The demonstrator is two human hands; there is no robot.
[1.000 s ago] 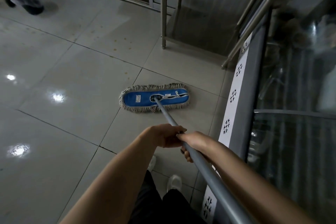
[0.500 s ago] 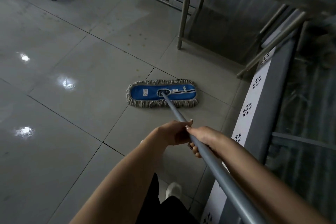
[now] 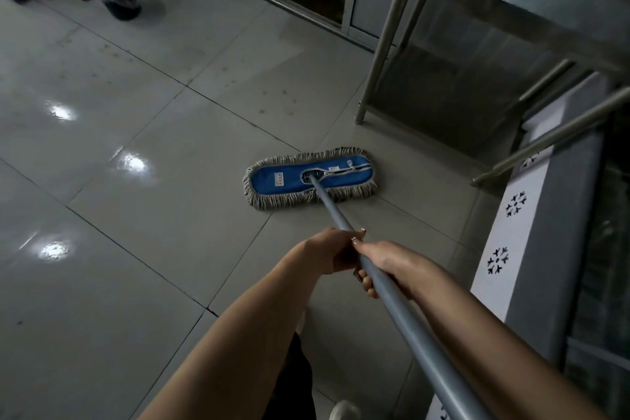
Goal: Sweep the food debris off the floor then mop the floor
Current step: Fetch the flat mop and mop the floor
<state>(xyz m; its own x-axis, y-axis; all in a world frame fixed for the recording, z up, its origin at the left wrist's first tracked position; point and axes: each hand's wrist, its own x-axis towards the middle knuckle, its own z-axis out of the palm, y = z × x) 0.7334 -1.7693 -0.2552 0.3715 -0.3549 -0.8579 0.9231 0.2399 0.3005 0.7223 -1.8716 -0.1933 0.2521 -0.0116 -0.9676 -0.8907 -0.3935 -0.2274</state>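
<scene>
Together, left hand (image 3: 331, 252), right hand (image 3: 392, 263) round mop (image 3: 283, 180)

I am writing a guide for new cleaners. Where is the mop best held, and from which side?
Grip the grey handle well up from the flat blue head lying on the floor. The pole is slim, round and slants up toward the person, so come from above and curl the fingers under it, as the left hand and right hand do now.

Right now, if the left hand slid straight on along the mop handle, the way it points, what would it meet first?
The left hand would most likely meet the blue mop head, where the handle joins it; the handle between them looks bare.
</scene>
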